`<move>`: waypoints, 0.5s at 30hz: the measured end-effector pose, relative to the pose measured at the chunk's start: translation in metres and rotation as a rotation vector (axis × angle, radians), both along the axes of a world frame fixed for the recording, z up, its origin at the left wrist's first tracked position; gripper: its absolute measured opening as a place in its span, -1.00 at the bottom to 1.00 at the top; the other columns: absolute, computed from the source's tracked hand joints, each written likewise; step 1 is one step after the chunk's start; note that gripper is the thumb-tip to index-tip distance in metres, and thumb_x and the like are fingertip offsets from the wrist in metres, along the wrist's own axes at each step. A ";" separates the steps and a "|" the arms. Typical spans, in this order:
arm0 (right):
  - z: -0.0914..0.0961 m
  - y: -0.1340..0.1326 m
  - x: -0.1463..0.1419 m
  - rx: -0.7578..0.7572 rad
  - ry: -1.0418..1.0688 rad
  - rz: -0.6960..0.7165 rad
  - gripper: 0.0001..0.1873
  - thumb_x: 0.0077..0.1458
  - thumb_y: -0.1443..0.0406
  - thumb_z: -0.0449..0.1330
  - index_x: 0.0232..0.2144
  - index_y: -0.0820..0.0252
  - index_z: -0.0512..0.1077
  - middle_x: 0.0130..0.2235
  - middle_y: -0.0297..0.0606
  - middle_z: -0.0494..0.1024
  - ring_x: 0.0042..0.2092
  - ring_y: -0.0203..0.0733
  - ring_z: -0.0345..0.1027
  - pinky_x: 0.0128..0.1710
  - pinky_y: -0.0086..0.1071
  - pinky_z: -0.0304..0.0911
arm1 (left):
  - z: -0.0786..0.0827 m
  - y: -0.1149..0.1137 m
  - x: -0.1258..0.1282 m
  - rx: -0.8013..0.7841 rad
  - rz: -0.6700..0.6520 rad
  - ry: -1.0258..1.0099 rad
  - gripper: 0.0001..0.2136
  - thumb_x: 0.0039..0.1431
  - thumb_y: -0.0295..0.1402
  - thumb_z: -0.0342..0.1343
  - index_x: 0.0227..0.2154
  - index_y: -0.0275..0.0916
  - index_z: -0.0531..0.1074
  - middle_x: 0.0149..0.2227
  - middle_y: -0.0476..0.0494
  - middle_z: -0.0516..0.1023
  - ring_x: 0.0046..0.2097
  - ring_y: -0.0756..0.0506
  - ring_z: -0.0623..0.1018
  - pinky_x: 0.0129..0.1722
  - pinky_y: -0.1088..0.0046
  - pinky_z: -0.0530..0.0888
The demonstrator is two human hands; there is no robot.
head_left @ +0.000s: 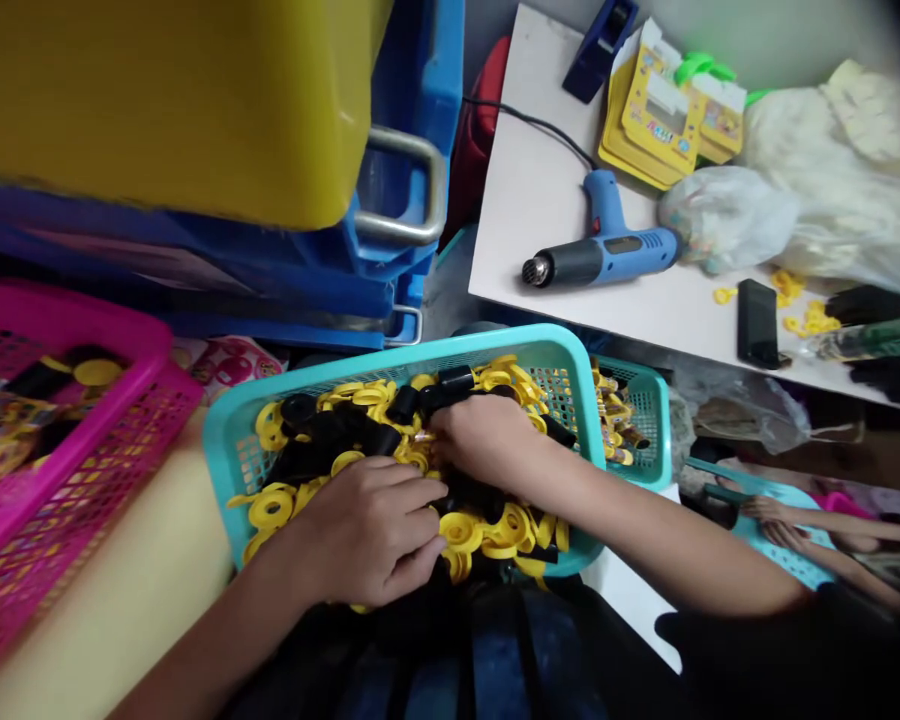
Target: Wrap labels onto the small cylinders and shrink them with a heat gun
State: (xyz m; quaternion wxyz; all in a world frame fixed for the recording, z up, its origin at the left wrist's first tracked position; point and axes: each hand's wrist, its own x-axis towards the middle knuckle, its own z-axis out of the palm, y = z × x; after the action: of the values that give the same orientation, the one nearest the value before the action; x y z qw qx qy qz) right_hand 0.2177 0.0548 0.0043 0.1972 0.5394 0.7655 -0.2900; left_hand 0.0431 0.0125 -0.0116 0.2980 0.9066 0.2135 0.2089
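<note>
A turquoise plastic basket sits against my body, filled with a mix of yellow plastic caps and short black tubes. Over its near left part is my left hand, fingers curled and close together; whatever they may hold is hidden. My right hand reaches into the middle of the pile, touching the pieces. Its fingers are bent down and inward, with the tips partly hidden by the hand and the pieces.
A pink basket is at left, below stacked blue crates and a yellow bin. On the white table lie a blue heat gun, yellow cards and a phone. A smaller turquoise basket stands behind. Another person's hands rest at right.
</note>
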 end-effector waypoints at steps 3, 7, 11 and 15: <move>0.014 0.000 0.021 0.047 0.090 -0.224 -0.78 0.10 0.16 0.16 -0.41 0.17 0.49 -0.50 -0.28 0.50 -0.48 -0.30 0.31 -0.49 -0.45 0.05 | -0.001 0.001 0.000 -0.002 0.000 -0.001 -0.82 0.16 -0.41 0.03 -0.52 -0.23 0.47 -0.26 -0.13 0.61 -0.27 -0.08 0.57 -0.23 0.35 0.48; 0.026 -0.006 0.047 0.028 0.384 -0.501 -0.67 0.05 0.15 0.21 -0.61 0.22 0.32 -0.67 -0.48 0.20 -0.60 -0.46 0.01 -0.56 -0.49 -0.10 | -0.002 0.004 -0.006 -0.084 -0.020 -0.108 -0.85 0.18 -0.45 0.00 -0.32 -0.21 0.48 -0.17 -0.10 0.62 -0.06 -0.15 0.55 0.02 0.19 0.43; 0.036 -0.011 0.050 -0.022 0.639 -0.590 -0.66 0.03 0.11 0.23 -0.59 0.22 0.31 -0.68 -0.55 0.08 -0.62 -0.49 -0.09 -0.58 -0.51 -0.14 | 0.003 0.009 -0.008 -0.230 0.337 -0.340 -0.87 0.24 -0.41 -0.03 -0.23 -0.16 0.41 -0.15 -0.12 0.57 -0.02 -0.13 0.52 0.04 0.19 0.45; 0.047 -0.011 0.036 0.025 0.715 -0.410 -0.74 0.06 0.13 0.22 -0.46 0.24 0.42 -0.64 -0.54 0.17 -0.58 -0.49 -0.01 -0.52 -0.51 -0.10 | 0.019 0.014 0.008 -0.449 0.707 -0.289 -0.72 0.08 -0.16 0.22 -0.19 -0.19 0.44 -0.18 -0.12 0.57 -0.12 -0.14 0.57 -0.16 0.33 0.56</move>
State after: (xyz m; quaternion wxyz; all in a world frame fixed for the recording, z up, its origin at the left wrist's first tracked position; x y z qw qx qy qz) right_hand 0.2532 0.0438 0.0508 -0.1496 0.5483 0.6660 -0.4831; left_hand 0.0514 0.0269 0.0076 0.4246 0.6522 0.5066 0.3710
